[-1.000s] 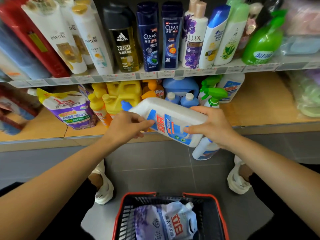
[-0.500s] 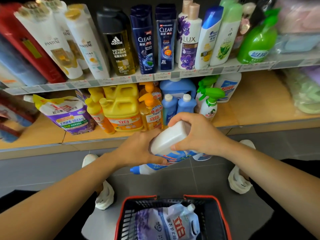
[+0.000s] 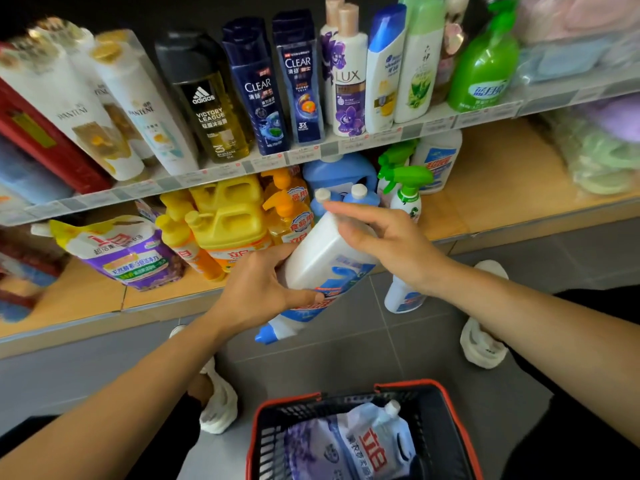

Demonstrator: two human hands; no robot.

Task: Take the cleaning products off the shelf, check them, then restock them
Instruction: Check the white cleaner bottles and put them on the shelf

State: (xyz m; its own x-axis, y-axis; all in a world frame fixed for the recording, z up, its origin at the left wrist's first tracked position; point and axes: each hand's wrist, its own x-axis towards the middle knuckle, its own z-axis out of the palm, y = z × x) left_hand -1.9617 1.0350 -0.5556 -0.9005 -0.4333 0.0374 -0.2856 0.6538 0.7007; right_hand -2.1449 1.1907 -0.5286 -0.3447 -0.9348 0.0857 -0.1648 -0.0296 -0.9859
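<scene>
We're standing at a two-tier shop shelf (image 3: 207, 174), shampoos up top, cleaning products on the wooden board below, grey tile underfoot. Far left on that lower board a purple pouch (image 3: 121, 251) is leaning, then the yellow jugs (image 3: 232, 220) are crowding in beside it.

Now to the action: the left hand (image 3: 256, 296) is clamping round the middle of the white bottle (image 3: 322, 258), thumb across the label, fingers wrapped behind. The bottle is hanging in the air in front of the lower board, tilted with its blue cap (image 3: 265, 336) pointing down and left, base uppermost. Below it the basket (image 3: 287, 401) is sitting on the floor with a refill bag (image 3: 363, 445) inside.

The right hand (image 3: 388, 244) is lying over the upturned base, fingers nearly straight, touching rather than gripping, so by my reading the left is carrying all the weight.

This looks like the checking step, and with the cap downward that left grip wants to be firm. I'd be looking over the base for a date and the cap for leaks, then turning it upright before restocking.

Past the green sprayers (image 3: 405, 188) another white bottle (image 3: 401, 299) is standing on the floor, and bare board (image 3: 502, 188) is showing further right: a likely spot, label outward.
</scene>
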